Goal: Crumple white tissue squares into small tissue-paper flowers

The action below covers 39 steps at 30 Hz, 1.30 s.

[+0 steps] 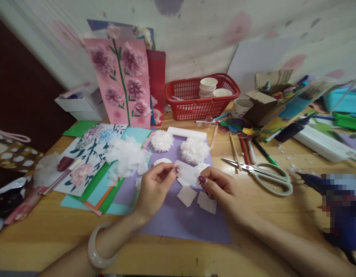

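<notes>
A small piece of white tissue paper (pixel 188 175) is stretched between my two hands. My left hand (pixel 156 184) pinches its left edge with thumb and forefinger. On the right edge, my right hand (pixel 221 186) pinches it the same way. Beneath lies a purple sheet (pixel 180 223), with square white tissue pieces (pixel 186 196) just below the held one. Two fluffy white paper flowers, one at the left (pixel 162 141) and one at the right (pixel 194 150), rest farther up the sheet. Behind them lies a white paper roll (pixel 186 133).
Loose white tissue (pixel 126 154) covers coloured paper sheets at left. Scissors (pixel 261 173) lie right of the purple sheet, near a blue glue gun (pixel 339 211), partly blurred out. A red basket (pixel 189 109) with paper cups stands behind, beside a pink flower picture (pixel 120 84).
</notes>
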Motion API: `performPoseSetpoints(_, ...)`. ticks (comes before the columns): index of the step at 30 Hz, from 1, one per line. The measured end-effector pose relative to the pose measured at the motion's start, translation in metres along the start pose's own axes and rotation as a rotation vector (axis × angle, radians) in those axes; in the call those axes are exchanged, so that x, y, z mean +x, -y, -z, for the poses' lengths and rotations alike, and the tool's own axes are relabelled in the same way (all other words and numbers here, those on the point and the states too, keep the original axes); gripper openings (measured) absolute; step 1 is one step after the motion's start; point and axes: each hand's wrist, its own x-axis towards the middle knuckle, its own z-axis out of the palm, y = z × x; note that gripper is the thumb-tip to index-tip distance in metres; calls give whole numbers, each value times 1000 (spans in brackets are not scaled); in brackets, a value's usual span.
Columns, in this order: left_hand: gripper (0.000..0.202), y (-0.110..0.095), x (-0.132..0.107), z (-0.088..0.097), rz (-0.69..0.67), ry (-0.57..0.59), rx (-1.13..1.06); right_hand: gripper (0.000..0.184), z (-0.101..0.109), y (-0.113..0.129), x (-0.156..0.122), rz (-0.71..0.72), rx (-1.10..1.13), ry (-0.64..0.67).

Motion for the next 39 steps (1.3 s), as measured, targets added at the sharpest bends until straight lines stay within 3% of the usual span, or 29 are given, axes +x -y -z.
performPoseSetpoints(3,24,3,8,0,12,-214,-97,22,0,-4,1,-39,77,-61)
performPoseSetpoints(6,25,-4,23,9,-15,-304,-72,21,1,-5,2,-77,80,-65)
performPoseSetpoints(11,21,-21,52,60,-40,-320,361,22,-2,-1,2,-98,73,3)
performPoseSetpoints(14,26,-26,56,89,6,-297,692,21,-4,3,2,-83,83,21)
performPoseSetpoints(17,35,-31,40,83,-153,-397,852,20,-4,5,2,-51,84,11)
performPoseSetpoints(18,35,-33,31,72,-215,-369,772,21,-3,5,2,-40,89,18)
performPoseSetpoints(19,35,-35,21,59,-215,-222,624,23,-3,5,2,-30,96,32)
performPoseSetpoints(22,47,-37,-7,12,41,301,121,27,-2,2,1,10,121,88)
performPoseSetpoints(24,37,-36,-17,-8,124,401,-24,28,-3,1,0,31,135,108)
performPoseSetpoints(27,17,-34,-11,-6,107,251,17,29,-4,1,1,-9,212,95)
performPoseSetpoints(33,21,-34,30,70,-53,-340,407,22,-5,-1,11,-157,449,-49)
performPoseSetpoints(35,22,-36,29,78,-117,-428,512,19,-3,-2,14,-171,517,-64)
performPoseSetpoints(36,20,-37,23,74,-143,-378,555,19,-2,-2,15,-177,547,-70)
performPoseSetpoints(39,15,-34,-9,44,-134,105,634,19,1,-3,17,-187,622,-95)
